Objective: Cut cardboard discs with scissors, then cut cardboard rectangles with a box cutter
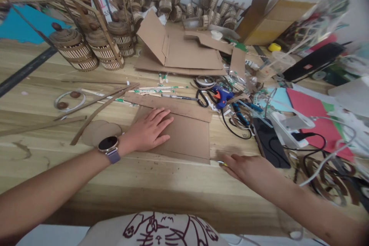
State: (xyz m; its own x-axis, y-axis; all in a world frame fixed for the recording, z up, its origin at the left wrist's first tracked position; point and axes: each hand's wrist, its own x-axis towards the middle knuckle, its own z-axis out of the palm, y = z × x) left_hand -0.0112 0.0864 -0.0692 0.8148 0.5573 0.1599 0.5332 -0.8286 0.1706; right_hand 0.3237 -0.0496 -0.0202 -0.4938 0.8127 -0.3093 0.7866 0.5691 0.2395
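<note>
My left hand (148, 130) lies flat, fingers stretched out, on a brown cardboard sheet (187, 134) in the middle of the wooden table (144, 184). A watch is on that wrist. My right hand (249, 167) is at the sheet's lower right corner, blurred, fingers closed round a small yellow-tipped tool (221, 163) that touches the cardboard edge. A long cardboard strip (170, 105) lies across the sheet's far edge. Two round cardboard discs (99, 132) sit just left of my left wrist.
Black scissors (202, 98) and a blue glue gun (223, 96) lie beyond the sheet. Folded cardboard (178, 52) and cardboard lantern models (86, 46) stand at the back. A black phone (271, 142), cables, red paper (314, 119) and clutter crowd the right side.
</note>
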